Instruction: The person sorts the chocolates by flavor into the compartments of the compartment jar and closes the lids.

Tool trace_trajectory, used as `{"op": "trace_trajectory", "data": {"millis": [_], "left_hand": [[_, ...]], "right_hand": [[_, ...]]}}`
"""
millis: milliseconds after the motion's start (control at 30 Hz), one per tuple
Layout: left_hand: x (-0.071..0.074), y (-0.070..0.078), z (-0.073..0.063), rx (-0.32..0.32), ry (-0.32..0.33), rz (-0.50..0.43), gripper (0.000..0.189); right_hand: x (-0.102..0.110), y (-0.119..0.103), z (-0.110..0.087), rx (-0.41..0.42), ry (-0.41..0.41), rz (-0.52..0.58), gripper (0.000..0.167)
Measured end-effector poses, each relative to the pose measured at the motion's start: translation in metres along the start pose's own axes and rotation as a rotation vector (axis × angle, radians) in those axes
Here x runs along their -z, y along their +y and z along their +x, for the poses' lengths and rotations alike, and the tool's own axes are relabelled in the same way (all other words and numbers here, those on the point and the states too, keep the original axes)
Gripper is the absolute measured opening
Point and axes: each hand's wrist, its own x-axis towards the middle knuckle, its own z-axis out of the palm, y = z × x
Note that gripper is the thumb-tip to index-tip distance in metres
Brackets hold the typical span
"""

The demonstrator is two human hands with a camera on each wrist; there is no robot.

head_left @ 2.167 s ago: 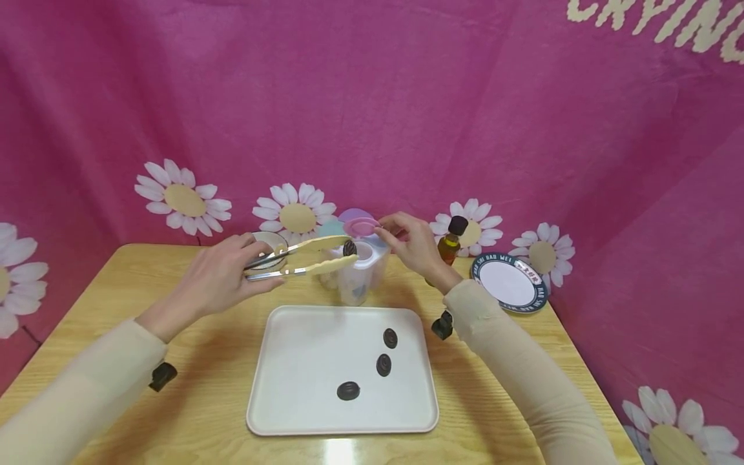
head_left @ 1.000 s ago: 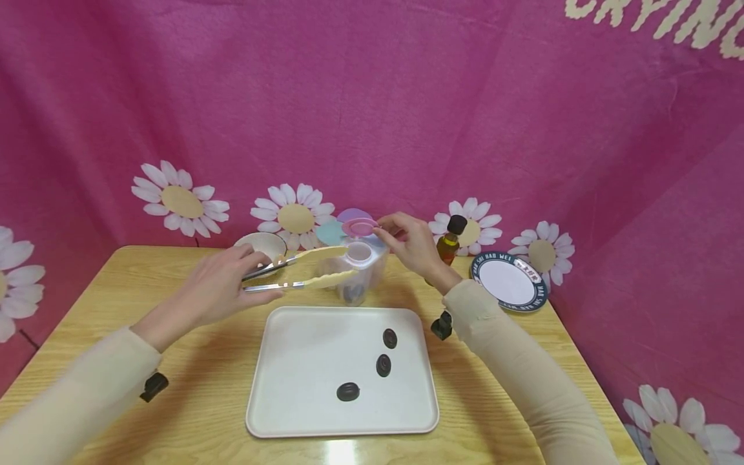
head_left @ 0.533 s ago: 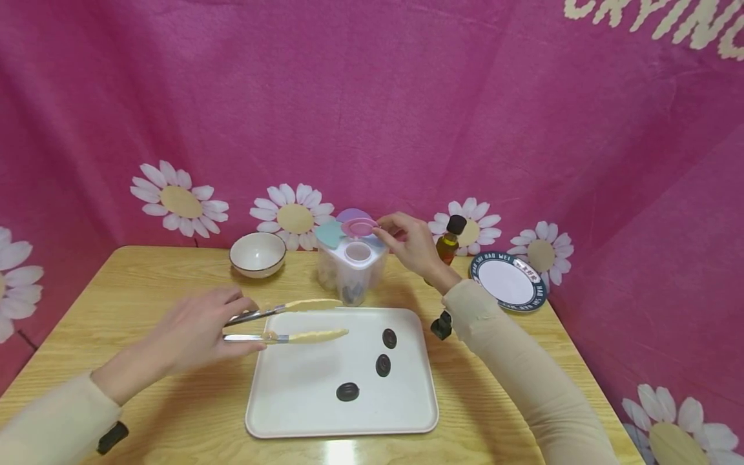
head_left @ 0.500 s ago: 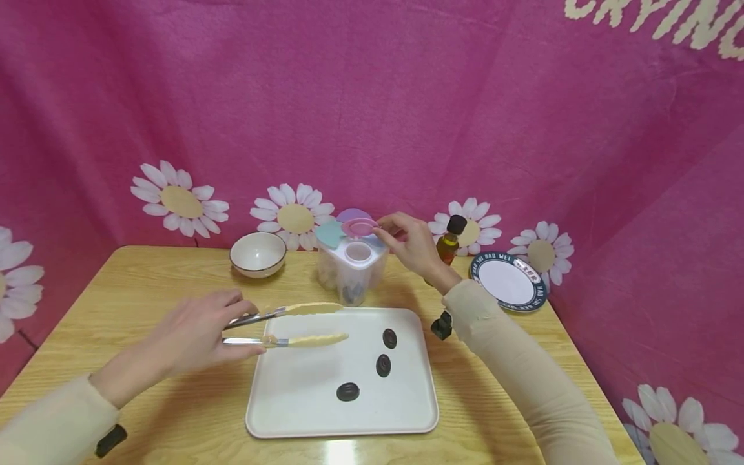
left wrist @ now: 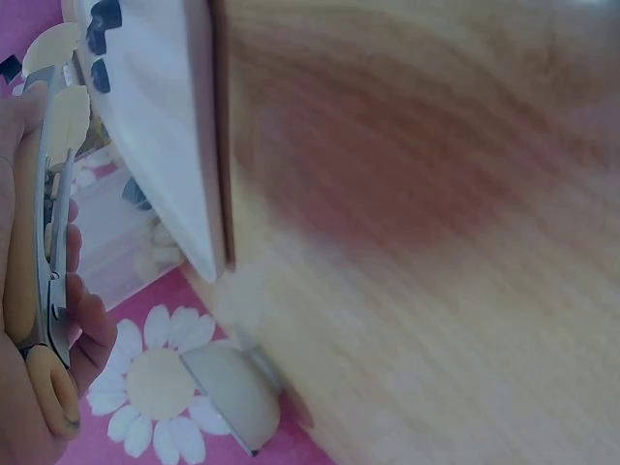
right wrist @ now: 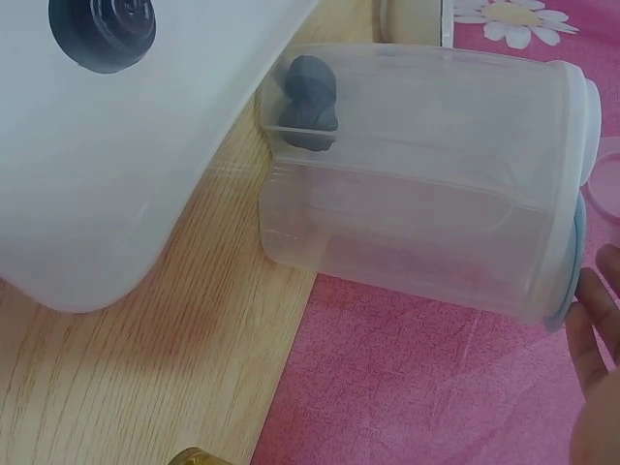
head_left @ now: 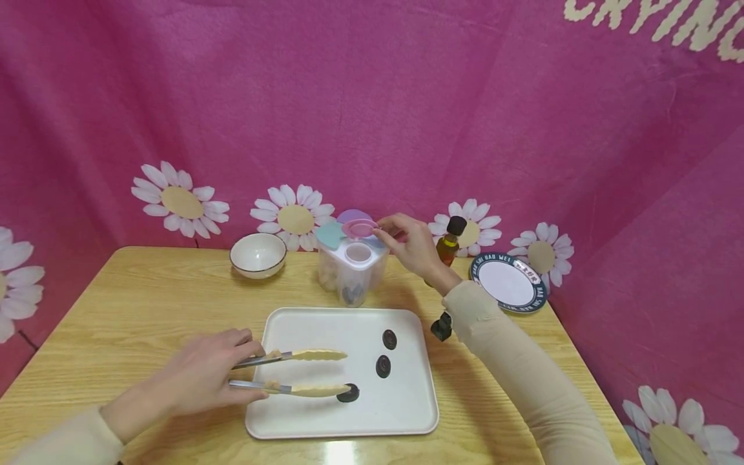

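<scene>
My left hand (head_left: pixel 200 371) grips a pair of tongs (head_left: pixel 318 391) with cream tips, spread apart low over the white tray (head_left: pixel 302 326). The nearer tip overlaps a dark, ridged oval chocolate (head_left: pixel 350 394) in the head view; nothing is pinched between the tips. Two similar chocolates, an upper one (head_left: pixel 390 339) and a lower one (head_left: pixel 383 366), lie on the tray's right side. My right hand (head_left: pixel 414 245) pinches the edge of a raised pink lid (head_left: pixel 359 228) on a clear divided container (head_left: pixel 353 281). Dark pieces (right wrist: pixel 310 102) sit at the bottom of one compartment.
Behind the tray, left of the container, stands a white bowl (head_left: pixel 258 256). An oil bottle (head_left: pixel 448 247) with a black cap is right of the container, partly behind my right hand. A dark-rimmed plate (head_left: pixel 542 298) lies at the back right, near the pink cloth.
The chocolate held in the tongs dropped into the open compartment. My left hand then brought the spread tongs down and toward me over the tray. My right hand stayed at the pink lid.
</scene>
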Motion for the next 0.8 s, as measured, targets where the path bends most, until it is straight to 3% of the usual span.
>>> {"op": "trace_trajectory", "data": {"millis": [800], "left_hand": [[-0.032,0.006,-0.01,-0.035,-0.007,-0.125,0.035]], "right_hand": [[0.001,-0.001,0.0,-0.026,-0.016,-0.006,0.018]]}}
